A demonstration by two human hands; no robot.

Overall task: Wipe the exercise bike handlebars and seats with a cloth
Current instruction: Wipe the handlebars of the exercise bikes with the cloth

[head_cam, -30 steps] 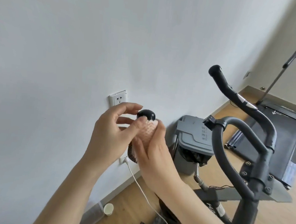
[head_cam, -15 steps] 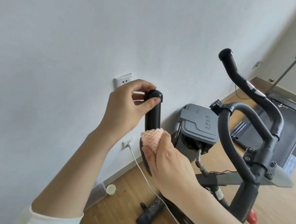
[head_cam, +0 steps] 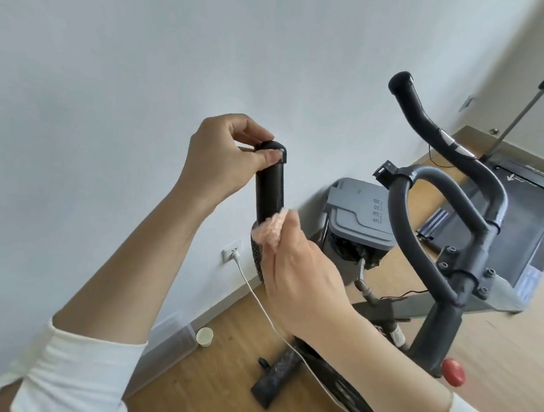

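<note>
Cloth (head_cam: 270, 230) has slid lower down the handlebar (head_cam: 270, 185).

The left hand (head_cam: 225, 158) sits at the top of the black foam handlebar grip (head_cam: 270, 185), the right hand (head_cam: 300, 275) with the peach fluffy cloth (head_cam: 270, 230) below it. Behind, against the wall, stands a grey lidded plastic bin (head_cam: 356, 214); the treadmill deck (head_cam: 521, 226) lies farther right.
</note>
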